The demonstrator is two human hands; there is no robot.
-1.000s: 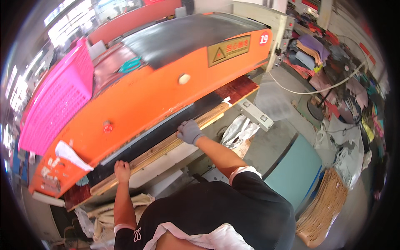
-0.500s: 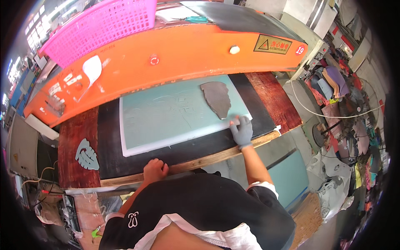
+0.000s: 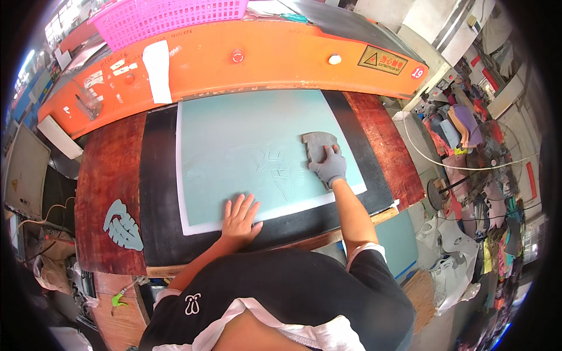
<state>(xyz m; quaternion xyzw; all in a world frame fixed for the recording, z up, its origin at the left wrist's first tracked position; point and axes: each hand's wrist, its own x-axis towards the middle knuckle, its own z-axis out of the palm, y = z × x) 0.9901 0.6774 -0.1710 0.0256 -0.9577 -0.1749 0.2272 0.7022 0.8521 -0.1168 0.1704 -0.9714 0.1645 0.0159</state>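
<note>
A pale blue-green sheet (image 3: 234, 128) with a white border lies on the black middle of the table, cut lines marked in its surface. Near its right side sits a thick grey irregular piece (image 3: 319, 140). My gloved right hand (image 3: 331, 168) is on that piece, thumb at its left edge and fingers over the top, and covers its lower part. Bare and flat, with fingers spread, my left hand (image 3: 240, 220) presses on the sheet's front edge.
Behind the sheet runs an orange machine beam (image 3: 205, 58) with a pink basket (image 3: 170, 23) above it. A pale blue slotted cutout (image 3: 123, 227) lies on the red-brown left panel (image 3: 108, 181). A fan (image 3: 439, 193) and heaped scraps stand to the right.
My left hand has moved from the table's front edge onto the sheet and opened flat. My right hand has moved from the sheet's right edge to the grey piece. The beam uncovers more sheet.
</note>
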